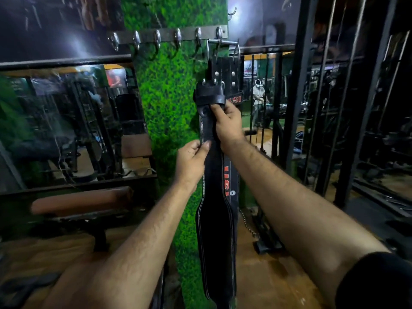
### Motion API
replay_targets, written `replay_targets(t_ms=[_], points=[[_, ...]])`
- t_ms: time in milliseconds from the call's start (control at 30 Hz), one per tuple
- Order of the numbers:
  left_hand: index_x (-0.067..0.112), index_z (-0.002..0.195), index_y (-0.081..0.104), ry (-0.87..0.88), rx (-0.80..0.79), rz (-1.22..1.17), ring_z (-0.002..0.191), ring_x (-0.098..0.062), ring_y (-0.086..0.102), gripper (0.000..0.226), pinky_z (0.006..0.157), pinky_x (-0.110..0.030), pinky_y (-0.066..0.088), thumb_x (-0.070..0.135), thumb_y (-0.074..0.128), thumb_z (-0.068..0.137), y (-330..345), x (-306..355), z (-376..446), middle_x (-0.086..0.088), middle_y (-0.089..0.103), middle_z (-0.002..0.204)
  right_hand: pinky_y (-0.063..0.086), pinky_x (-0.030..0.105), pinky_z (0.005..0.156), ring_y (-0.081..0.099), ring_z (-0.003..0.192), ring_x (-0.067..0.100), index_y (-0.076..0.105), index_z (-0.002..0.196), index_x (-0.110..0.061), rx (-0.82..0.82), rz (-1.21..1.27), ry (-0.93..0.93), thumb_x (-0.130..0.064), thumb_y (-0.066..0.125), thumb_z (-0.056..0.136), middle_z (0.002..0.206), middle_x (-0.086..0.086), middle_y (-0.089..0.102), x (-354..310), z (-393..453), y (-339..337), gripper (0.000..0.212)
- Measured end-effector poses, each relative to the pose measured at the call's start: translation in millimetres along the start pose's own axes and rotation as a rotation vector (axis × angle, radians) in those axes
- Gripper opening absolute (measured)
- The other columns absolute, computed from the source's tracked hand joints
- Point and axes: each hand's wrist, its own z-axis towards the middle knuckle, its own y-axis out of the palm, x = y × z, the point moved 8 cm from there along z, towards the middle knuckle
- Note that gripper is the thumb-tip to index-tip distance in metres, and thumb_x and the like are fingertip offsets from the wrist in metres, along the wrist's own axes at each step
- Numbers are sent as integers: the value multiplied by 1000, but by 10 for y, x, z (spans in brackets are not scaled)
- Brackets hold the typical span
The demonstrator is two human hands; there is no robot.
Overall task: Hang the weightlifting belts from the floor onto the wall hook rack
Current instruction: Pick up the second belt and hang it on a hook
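A long black leather weightlifting belt with white stitching (215, 230) hung straight down in front of a pillar clad in green artificial grass (169, 90), its steel buckle (223, 44) caught on the rightmost hook of a dark metal wall rack with a row of silver hooks (169, 35). A second black belt with red lettering (233, 94) hung right behind it from the same end of the rack, its edge showing along the right side. The right hand (227, 123) gripped the front belt just under its leather keeper loop, fingers curled round the strap. Lower down, the left hand (191, 161) pinched the belt's left edge between thumb and fingers. The other hooks on the rack carried nothing. To the left of the pillar stood a padded brown gym bench on a black frame (82, 201), with mirrors behind it reflecting gym machines. To the right rose black steel uprights of a cable machine (296, 85), and a silver chain (247, 224) hung near the foot of the pillar above the brown floor (267, 275)
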Motion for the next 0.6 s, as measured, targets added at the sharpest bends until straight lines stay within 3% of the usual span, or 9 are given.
replay_targets(t_ms=[100,167,200,233,267,300,400,500,600], points=[[8,74,49,-161,-101,105,65,-14,40,35,64,-31,35,28,66,96,-62,-470,-349,-1,40,67,51,40,76,62,80,25,68,85,-19,35,49,44,-13,63,95,81,9,69,151,-10,-51,12],[7,78,52,-267,-226,175,60,-16,52,36,61,-31,44,35,69,94,-94,-691,-629,3,45,72,52,39,78,64,80,24,68,87,-17,62,78,62,-13,63,96,81,8,69,165,64,-81,11],[6,83,56,-317,-278,220,59,-18,58,32,60,-29,51,33,68,95,-102,-733,-678,-15,54,66,53,41,78,64,80,24,69,87,-18,65,95,74,-14,63,96,81,8,69,162,104,-73,11],[9,85,57,-347,-298,267,61,-20,59,26,59,-27,51,31,67,95,-128,-737,-625,-31,57,78,54,45,79,64,80,25,69,85,-19,63,110,82,-16,64,95,82,9,69,140,128,-55,11],[16,81,53,-326,-297,273,62,-17,53,25,57,-23,45,31,67,95,-142,-623,-525,-10,51,66,54,48,80,63,81,26,69,83,-20,65,128,84,-19,65,93,82,10,69,115,136,-25,11],[22,79,50,-282,-274,217,68,-14,49,26,61,-23,40,33,67,96,-139,-506,-355,-2,50,71,54,49,82,63,82,27,69,83,-20,55,148,76,-17,64,94,81,10,69,94,142,23,12],[14,94,59,-153,-136,-50,89,-16,54,18,80,-29,45,30,59,100,-116,-39,208,-7,59,90,50,41,77,59,75,23,65,83,-16,32,182,50,-5,57,100,76,8,64,94,176,154,21],[16,90,61,-12,-52,-80,86,-21,48,19,79,-38,41,34,60,96,-86,109,381,-9,57,88,48,36,71,57,74,22,64,82,-15,50,204,32,-5,57,99,76,9,62,66,246,198,21],[19,86,60,3,-79,-84,87,-11,58,14,82,-32,47,20,58,100,-60,-106,116,3,66,86,50,34,70,60,73,22,66,81,-15,85,193,28,-7,61,96,75,8,65,117,312,136,18]])
